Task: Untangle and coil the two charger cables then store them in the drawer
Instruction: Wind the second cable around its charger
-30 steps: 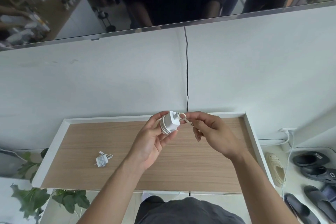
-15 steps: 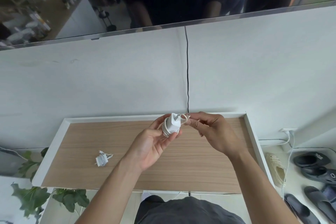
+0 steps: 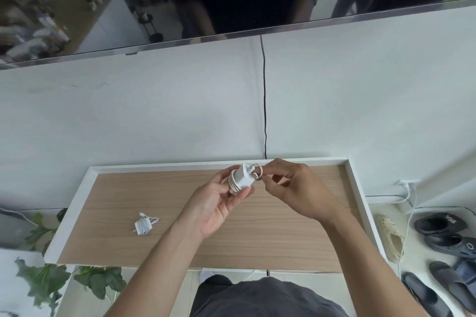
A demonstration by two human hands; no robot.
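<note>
The charger cables are at two stages. The first cable bundle (image 3: 145, 225) lies coiled on the wooden surface (image 3: 270, 234) at lower left of centre in the frame, apart from both my hands. The second cable is wound around the white charger block (image 3: 243, 176), which I hold above the surface near its far rim, just above centre frame.

Grip state:
- My left hand (image 3: 213, 203) is closed around the charger block, with thumb and fingers clamped on its wound sides.
- My right hand (image 3: 296, 188) pinches the cable's free end loop (image 3: 258, 174), which sits just beside the block's right face. Fingertips are together on the cable.

Progress, as I judge it:
1. Untangling: done. The two cables are well apart and no strand links them.
2. Coiling: one bundle is finished. The second is nearly finished; only the short end loop is left to tuck or secure.
3. Storage: not yet done. The wooden surface has a raised white border, so it may itself be the open drawer, but I cannot tell this for certain.

Caution: if I slacken the left-hand clamp before the end is secured, the turns may spring loose.
</note>
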